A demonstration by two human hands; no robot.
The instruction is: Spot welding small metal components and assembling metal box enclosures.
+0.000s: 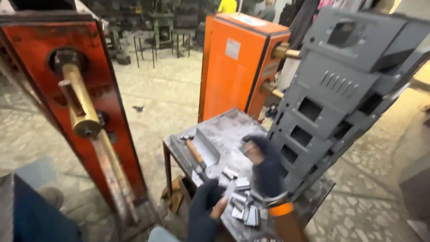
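My left hand (pixel 205 210), in a dark glove with a bare fingertip showing, hovers over the near corner of a small metal table (pixel 233 127). It pinches a small flat metal piece (pixel 230 189). Several similar bent metal pieces (pixel 247 214) lie in a heap just to its right. My right hand (pixel 265 171), in a dark glove with an orange cuff, is blurred above the heap. It is close to the lower end of a stack of grey sheet-metal housings (pixel 340 89). Its grip cannot be made out.
A hammer with a wooden handle (pixel 195 152) lies on the table's left side beside a steel bar. A red machine with a brass arm (pixel 83 107) stands at left, an orange machine (pixel 237 62) behind the table. A person in yellow stands far back.
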